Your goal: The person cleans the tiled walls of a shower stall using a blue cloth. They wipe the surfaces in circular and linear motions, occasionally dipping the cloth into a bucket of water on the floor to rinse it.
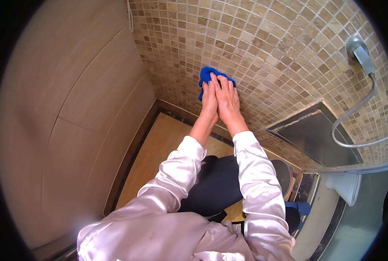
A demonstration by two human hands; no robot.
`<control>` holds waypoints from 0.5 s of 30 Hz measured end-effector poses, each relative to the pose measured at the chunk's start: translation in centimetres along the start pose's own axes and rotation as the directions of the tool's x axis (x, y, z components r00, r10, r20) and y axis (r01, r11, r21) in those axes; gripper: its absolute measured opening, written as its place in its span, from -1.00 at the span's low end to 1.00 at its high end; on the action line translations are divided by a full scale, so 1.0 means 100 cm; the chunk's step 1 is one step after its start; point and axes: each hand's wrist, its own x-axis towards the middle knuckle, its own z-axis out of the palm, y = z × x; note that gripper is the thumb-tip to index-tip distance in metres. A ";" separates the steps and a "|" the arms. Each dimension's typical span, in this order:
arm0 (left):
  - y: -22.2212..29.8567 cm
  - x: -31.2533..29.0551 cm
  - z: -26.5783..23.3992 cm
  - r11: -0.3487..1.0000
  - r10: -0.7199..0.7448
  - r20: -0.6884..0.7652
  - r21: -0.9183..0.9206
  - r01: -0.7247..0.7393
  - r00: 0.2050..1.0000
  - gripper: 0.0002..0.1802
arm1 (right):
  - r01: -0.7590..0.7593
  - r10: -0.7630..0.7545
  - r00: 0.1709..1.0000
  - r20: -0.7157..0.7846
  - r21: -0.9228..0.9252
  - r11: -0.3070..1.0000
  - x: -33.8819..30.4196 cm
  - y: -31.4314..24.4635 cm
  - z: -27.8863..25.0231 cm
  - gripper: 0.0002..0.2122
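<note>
A bunched blue cloth (208,72) lies against the mosaic-tiled wall (255,52) in front of me. My left hand (209,101) and my right hand (228,99) are side by side and touching, both holding the cloth to the tiles. The right hand's fingers reach up over the cloth, bent a little. The left hand's fingers lie close together on its lower part. Part of the cloth is hidden under the hands.
Large plain tiles cover the left wall (72,108). To the right, a dark panel (320,135) is set into the wall, near a metal shower hose (355,111) and its holder (360,54). Below is a ribbed tan floor (152,152). A white toilet (346,187) shows behind glass.
</note>
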 end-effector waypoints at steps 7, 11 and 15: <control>-0.044 -0.018 0.037 0.905 0.042 0.041 0.421 -0.055 0.998 -0.07 | -0.134 0.126 0.981 -0.147 -0.046 0.990 -0.026 0.017 -0.044 -0.50; -0.058 -0.064 0.087 0.892 -0.021 0.145 0.449 -0.047 0.989 -0.09 | -0.285 0.248 0.925 -0.289 -0.094 0.954 -0.060 0.055 -0.067 -0.51; -0.079 -0.085 0.113 0.877 -0.087 0.243 0.479 -0.041 0.966 -0.05 | -0.365 0.275 0.856 -0.438 -0.136 0.921 -0.074 0.064 -0.098 -0.52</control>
